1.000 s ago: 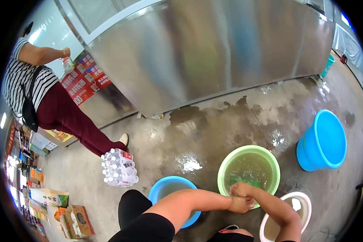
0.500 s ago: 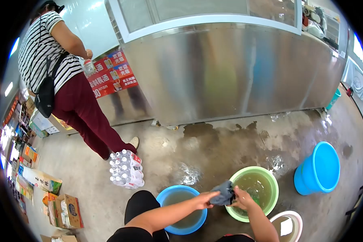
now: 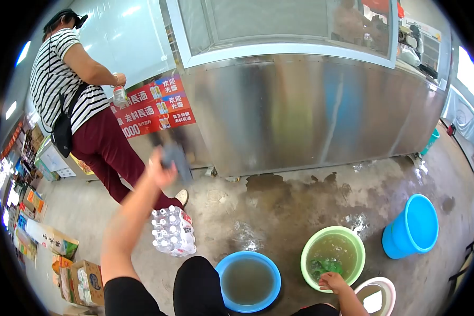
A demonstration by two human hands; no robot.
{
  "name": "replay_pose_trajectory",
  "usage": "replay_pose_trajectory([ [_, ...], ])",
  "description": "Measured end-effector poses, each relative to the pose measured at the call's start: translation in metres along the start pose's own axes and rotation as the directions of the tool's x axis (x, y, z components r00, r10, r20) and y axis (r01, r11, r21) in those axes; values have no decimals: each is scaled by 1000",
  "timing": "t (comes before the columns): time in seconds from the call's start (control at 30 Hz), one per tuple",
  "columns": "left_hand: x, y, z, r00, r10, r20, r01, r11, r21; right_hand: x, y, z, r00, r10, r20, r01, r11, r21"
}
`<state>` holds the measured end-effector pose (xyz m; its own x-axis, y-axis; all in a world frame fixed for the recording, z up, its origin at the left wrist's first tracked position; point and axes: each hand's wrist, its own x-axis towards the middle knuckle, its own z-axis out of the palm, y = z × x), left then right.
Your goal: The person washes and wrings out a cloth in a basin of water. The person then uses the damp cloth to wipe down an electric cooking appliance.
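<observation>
My left hand (image 3: pixel 162 169) is raised at the left, blurred by motion, and closed on a dark grey cloth (image 3: pixel 177 160) hanging from its fingers. Low on the right, my right hand (image 3: pixel 332 282) is over the near rim of a green basin (image 3: pixel 306 247) of cloudy water. A green item (image 3: pixel 326 267) lies in that water beside my right fingertips; whether they grip it is unclear. To the left is a blue basin (image 3: pixel 275 274) of murky water. A white-rimmed basin (image 3: pixel 388 288) stands just right of my right wrist.
A person in a striped shirt (image 3: pixel 63 79) stands at the left, near a pack of bottles (image 3: pixel 174 231). A steel counter (image 3: pixel 300 110) spans the back. A tall blue bucket (image 3: pixel 397 239) stands right on wet floor (image 3: pixel 289 200). Cardboard boxes (image 3: pixel 92 284) sit lower left.
The grey cloth came up between both hands, then my left hand carried it up and left, away from my right hand. My right hand moved back to the green basin. The view tilted upward.
</observation>
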<state>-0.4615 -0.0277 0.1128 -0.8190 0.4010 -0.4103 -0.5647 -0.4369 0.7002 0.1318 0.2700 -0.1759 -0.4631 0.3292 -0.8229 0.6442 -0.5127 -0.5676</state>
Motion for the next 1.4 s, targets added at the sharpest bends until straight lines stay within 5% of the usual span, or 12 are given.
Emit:
replay_pose_trajectory([
  [0.07,27,106,48,877,289,383,-299,954,-36,-6,0,-3,999,33,-30,-33,999,17],
  [0.13,35,154,93,743,655,134,-595,739,-315,-14,-10,0,998,23,-63,-20,998,51],
  [0.2,39,149,97,751,660,-8,-624,706,-334,-18,-13,3,998,2,-67,3,997,76],
  [0.33,52,53,50,796,298,528,-427,893,140,-5,-8,7,997,-34,-75,42,993,113],
  [0.47,25,-148,-17,938,-148,312,-22,877,480,15,13,-3,983,-77,-165,89,994,69],
  [0.6,-45,-329,-31,738,-633,234,448,718,533,108,87,-58,795,-607,9,341,434,-834],
  [0.67,-80,-399,-23,708,-680,188,512,679,526,71,42,-37,836,-390,-386,141,833,-536],
  [0.7,-93,-432,-23,672,-706,226,525,668,527,104,79,-49,627,-651,-427,198,664,-721],
  [0.87,-137,-537,4,566,-811,147,659,552,510,84,47,-23,691,-388,-610,-231,681,-695],
  [0.97,-138,-582,-3,554,-823,127,681,535,500,84,52,-23,932,-276,-235,-111,400,-910],
  [1.27,-132,-650,62,478,-858,-190,843,386,376,108,39,-51,783,-426,-453,78,791,-607],
  [1.4,-97,-681,63,369,-905,213,868,417,268,54,23,-13,362,-847,-390,511,530,-677],
])
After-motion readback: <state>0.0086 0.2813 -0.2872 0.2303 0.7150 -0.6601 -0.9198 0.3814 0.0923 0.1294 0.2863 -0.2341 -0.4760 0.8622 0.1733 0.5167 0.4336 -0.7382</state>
